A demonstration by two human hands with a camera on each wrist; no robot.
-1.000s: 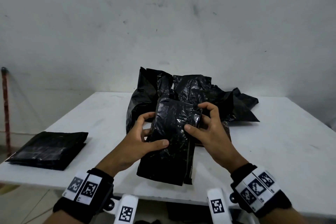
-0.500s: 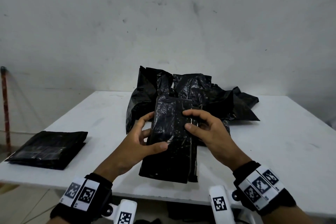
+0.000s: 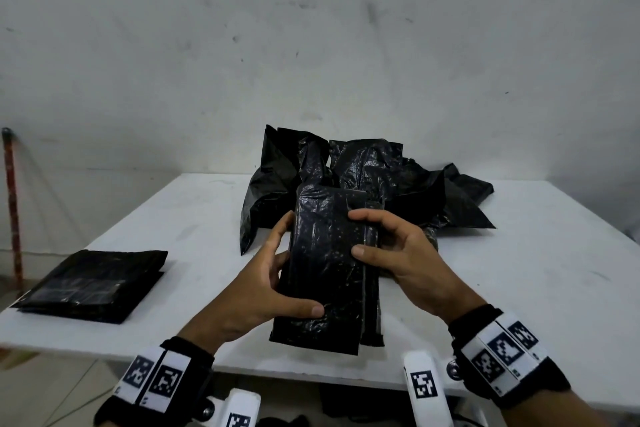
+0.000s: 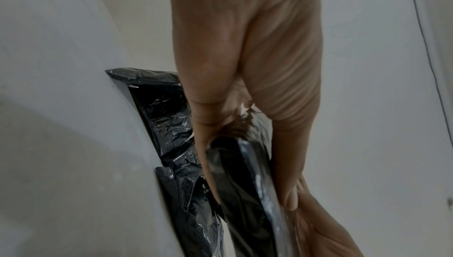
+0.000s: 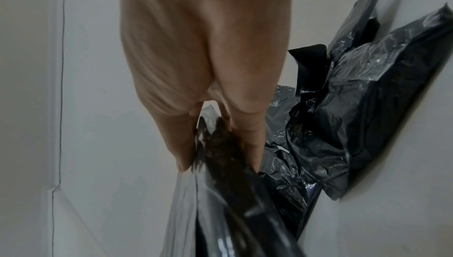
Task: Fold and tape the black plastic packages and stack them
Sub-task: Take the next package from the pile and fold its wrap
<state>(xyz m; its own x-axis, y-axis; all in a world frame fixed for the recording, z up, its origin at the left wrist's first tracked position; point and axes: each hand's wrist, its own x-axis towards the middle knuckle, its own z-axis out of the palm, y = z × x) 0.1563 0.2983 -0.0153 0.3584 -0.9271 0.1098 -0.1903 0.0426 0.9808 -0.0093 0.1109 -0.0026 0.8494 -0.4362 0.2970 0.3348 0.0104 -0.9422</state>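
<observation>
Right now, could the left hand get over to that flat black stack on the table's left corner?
Probably yes: bare table lies between the left hand and the folded stack, but it grips the black package.

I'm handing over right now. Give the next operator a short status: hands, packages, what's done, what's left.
Left hand grips the package on its left edge; right hand holds the right edge, above the table.
Finished stack lies at the table's left corner.
Loose pile waits behind the hands.
Done: some packages stacked.
Left: finish folding and taping this one, stack it, then work through the pile. No tape roll in view.
</observation>
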